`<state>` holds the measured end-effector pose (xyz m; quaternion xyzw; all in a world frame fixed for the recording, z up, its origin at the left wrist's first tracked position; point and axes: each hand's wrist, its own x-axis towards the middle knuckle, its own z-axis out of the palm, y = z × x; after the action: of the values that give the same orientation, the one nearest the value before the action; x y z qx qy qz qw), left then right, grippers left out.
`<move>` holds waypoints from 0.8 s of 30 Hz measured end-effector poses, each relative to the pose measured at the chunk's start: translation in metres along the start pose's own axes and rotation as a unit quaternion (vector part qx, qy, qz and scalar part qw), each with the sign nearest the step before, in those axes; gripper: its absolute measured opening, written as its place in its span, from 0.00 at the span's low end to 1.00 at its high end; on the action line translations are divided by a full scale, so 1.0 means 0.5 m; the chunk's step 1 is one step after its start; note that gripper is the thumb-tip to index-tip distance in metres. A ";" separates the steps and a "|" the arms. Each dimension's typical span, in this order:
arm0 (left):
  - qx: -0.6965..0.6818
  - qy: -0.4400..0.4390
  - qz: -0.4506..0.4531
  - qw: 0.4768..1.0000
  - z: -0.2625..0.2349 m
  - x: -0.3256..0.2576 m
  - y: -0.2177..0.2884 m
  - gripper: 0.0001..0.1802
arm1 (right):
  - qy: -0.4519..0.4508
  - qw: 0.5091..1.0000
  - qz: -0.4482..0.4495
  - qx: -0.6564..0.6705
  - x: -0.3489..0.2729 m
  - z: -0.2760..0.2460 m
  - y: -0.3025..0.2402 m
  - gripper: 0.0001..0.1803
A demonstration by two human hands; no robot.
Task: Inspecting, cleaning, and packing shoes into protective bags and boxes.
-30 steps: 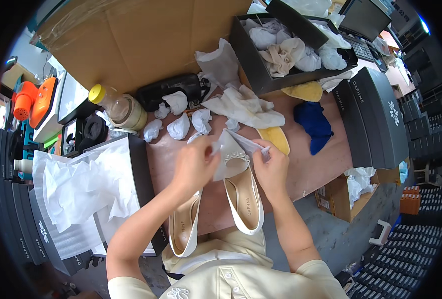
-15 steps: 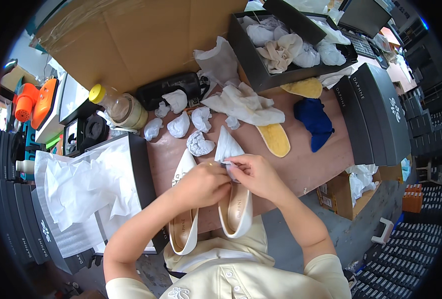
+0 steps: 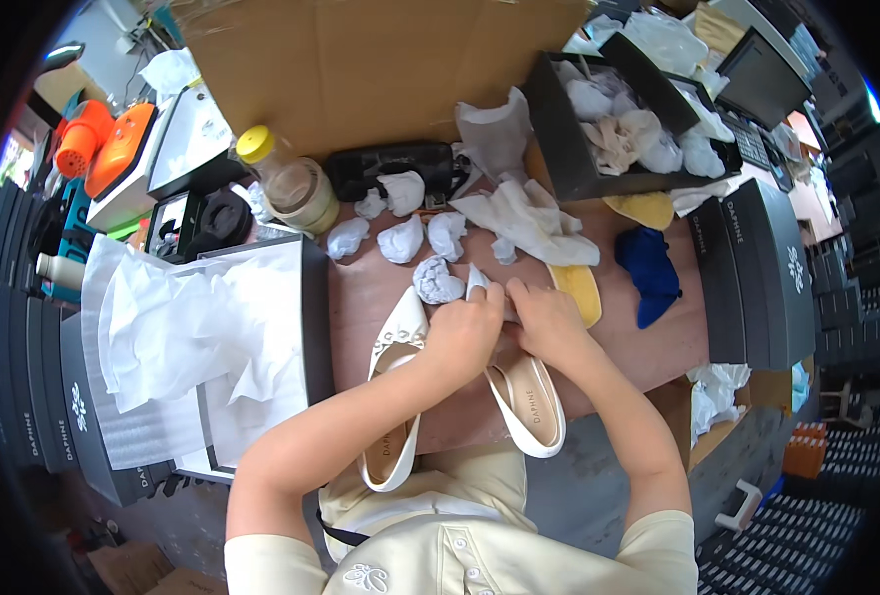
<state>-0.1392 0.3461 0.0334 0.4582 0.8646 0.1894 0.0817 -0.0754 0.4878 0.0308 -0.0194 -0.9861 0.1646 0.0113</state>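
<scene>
Two white pointed flat shoes with tan insoles lie heel toward me at the table's front edge. The left shoe (image 3: 400, 332) has a row of round ornaments across its front and touches neither hand. Over the front of the right shoe (image 3: 551, 421), my left hand (image 3: 468, 332) and my right hand (image 3: 549, 322) are closed side by side, fingers pinched at its upper. Between the hands, the shoe's ornament and the exact grip are hidden. Its white toe tip (image 3: 477, 278) pokes out beyond my left fingers. A crumpled paper ball (image 3: 438, 281) sits just past the toes.
More paper balls (image 3: 400, 240), a white cloth (image 3: 529, 223), a yellow pad (image 3: 581, 293) and a blue cloth (image 3: 646, 273) lie beyond. An open shoe box (image 3: 316, 307) with tissue paper (image 3: 177, 327) stands left, closed black boxes (image 3: 757, 278) right. A jar with yellow lid (image 3: 301, 193) stands behind.
The right shoe has shifted right and turned, its heel swinging right. Both hands have moved right with it and now cover more of its front. The view has also shifted.
</scene>
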 end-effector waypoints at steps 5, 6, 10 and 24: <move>0.071 0.060 0.011 0.996 0.027 0.002 -0.009 0.13 | -0.102 0.995 0.016 0.002 0.038 -0.043 -0.009 0.13; 0.093 0.062 0.029 0.993 0.026 0.000 -0.007 0.11 | -0.077 0.996 -0.007 0.036 0.051 -0.077 -0.008 0.13; 0.160 0.013 0.083 0.983 0.019 -0.009 0.010 0.18 | -0.050 0.987 -0.105 0.111 0.158 -0.058 -0.070 0.16; -0.104 -0.042 -0.032 0.993 0.020 0.008 -0.045 0.17 | -0.097 0.874 0.136 0.457 0.025 -0.152 -0.040 0.13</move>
<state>-0.1554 0.3404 0.0153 0.4267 0.8503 0.2564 0.1711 -0.0863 0.4941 0.1091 -0.1296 -0.7850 0.5976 -0.0995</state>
